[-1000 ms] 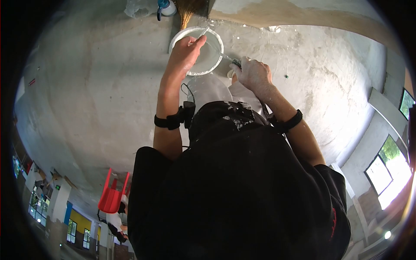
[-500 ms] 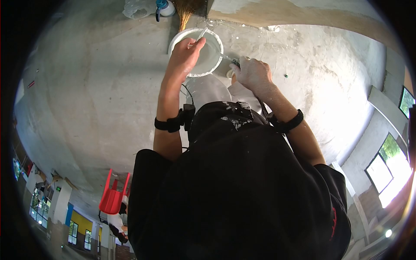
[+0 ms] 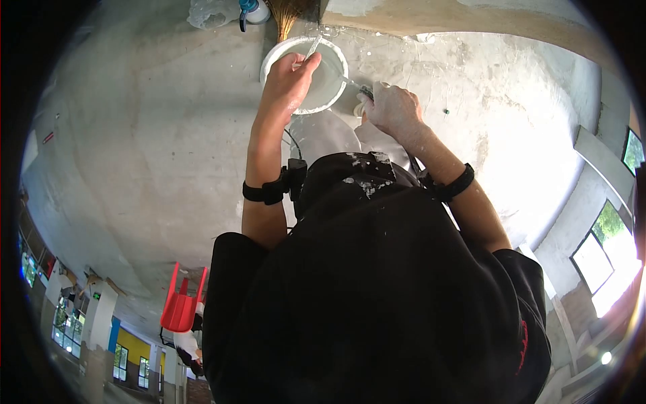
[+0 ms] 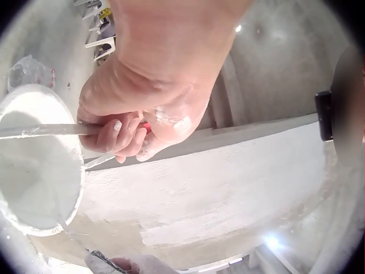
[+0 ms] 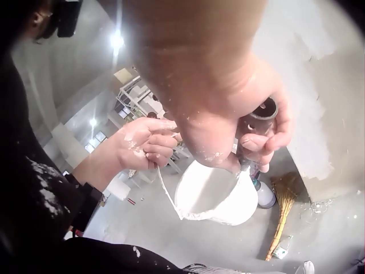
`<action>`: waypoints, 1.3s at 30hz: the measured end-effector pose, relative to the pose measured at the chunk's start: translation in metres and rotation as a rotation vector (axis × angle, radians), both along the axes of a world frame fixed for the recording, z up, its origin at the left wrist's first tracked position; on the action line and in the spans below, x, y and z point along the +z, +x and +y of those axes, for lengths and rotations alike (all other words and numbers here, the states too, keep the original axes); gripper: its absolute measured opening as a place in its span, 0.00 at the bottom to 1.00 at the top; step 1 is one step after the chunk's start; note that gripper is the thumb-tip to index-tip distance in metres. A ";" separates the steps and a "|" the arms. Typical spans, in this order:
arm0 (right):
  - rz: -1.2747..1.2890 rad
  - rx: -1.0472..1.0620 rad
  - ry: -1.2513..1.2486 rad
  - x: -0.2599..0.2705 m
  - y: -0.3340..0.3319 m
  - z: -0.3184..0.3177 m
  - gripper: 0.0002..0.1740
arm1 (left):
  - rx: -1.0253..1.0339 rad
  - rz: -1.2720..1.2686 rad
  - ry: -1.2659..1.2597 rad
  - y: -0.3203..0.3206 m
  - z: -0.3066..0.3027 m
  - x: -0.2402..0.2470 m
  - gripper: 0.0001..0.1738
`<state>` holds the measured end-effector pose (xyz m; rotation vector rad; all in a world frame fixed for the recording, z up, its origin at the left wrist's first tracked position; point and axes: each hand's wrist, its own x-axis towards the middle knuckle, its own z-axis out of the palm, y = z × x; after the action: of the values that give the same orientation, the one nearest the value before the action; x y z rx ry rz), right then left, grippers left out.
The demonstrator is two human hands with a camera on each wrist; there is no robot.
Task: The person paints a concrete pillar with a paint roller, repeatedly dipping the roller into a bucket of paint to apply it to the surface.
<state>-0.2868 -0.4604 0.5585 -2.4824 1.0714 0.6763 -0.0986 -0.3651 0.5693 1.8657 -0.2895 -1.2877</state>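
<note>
A white bucket (image 3: pixel 344 67) with whitish liquid or paste inside stands below both hands. At its left side, my left hand (image 3: pixel 289 84) grips a thin, flat, white-smeared tool (image 3: pixel 313 46), held over the opening; the left wrist view shows this tool (image 4: pixel 45 130) edge-on, with fingers curled round it. Right of the bucket, my right hand (image 3: pixel 393 111) holds a dark-handled tool (image 3: pixel 367 92), its narrow end at the bucket's rim. In the right wrist view, the round hollow end of the handle (image 5: pixel 262 114) shows between thumb and fingers.
A straw broom (image 3: pixel 285 19), a white bottle with a blue top (image 3: pixel 254 12) and a clear plastic bag (image 3: pixel 208 12) lie beyond the bucket. A partly coated wall (image 3: pixel 464 20) rises there. Behind at left are a red chair (image 3: pixel 180 310) and another person (image 3: pixel 187 345).
Both hands keep their hold and have barely moved. The flat tool in the left hand has shifted slightly, and the head view has moved a little.
</note>
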 end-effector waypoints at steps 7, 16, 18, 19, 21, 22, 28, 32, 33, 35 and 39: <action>0.040 0.070 0.043 0.032 0.012 -0.005 0.25 | 0.009 -0.026 0.033 0.003 0.002 -0.004 0.23; -0.026 0.054 0.003 0.021 0.001 -0.001 0.25 | 0.004 -0.035 0.066 0.005 0.004 -0.001 0.23; -0.053 0.022 0.012 0.017 -0.001 -0.004 0.25 | 0.007 -0.026 0.055 0.004 0.004 -0.004 0.22; -0.027 0.019 0.045 0.018 -0.001 -0.006 0.25 | 0.020 -0.051 0.031 0.003 0.004 -0.008 0.22; -0.006 0.018 0.075 0.014 -0.003 -0.008 0.25 | 0.035 -0.080 0.005 0.005 0.004 -0.008 0.21; -0.058 -0.004 0.079 0.006 -0.007 -0.004 0.24 | 0.040 -0.059 0.028 0.004 0.004 -0.007 0.21; -0.066 -0.052 0.065 0.002 -0.014 -0.005 0.24 | 0.044 -0.011 0.023 0.005 0.007 -0.014 0.21; -0.101 -0.091 0.114 -0.004 -0.019 -0.005 0.26 | -0.012 0.080 0.019 0.008 0.007 -0.012 0.22; -0.103 -0.094 0.112 -0.003 -0.019 -0.006 0.26 | -0.016 0.078 0.017 0.009 0.006 -0.013 0.22; -0.067 -0.057 0.071 0.001 -0.021 -0.006 0.24 | -0.032 0.095 -0.007 0.010 0.006 -0.015 0.22; -0.116 -0.134 0.126 0.001 -0.028 -0.004 0.24 | -0.069 0.103 -0.010 0.013 0.006 -0.019 0.21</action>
<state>-0.3149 -0.4645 0.5596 -2.2904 1.1044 0.5356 -0.0856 -0.3590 0.5504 1.7880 -0.3068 -1.4216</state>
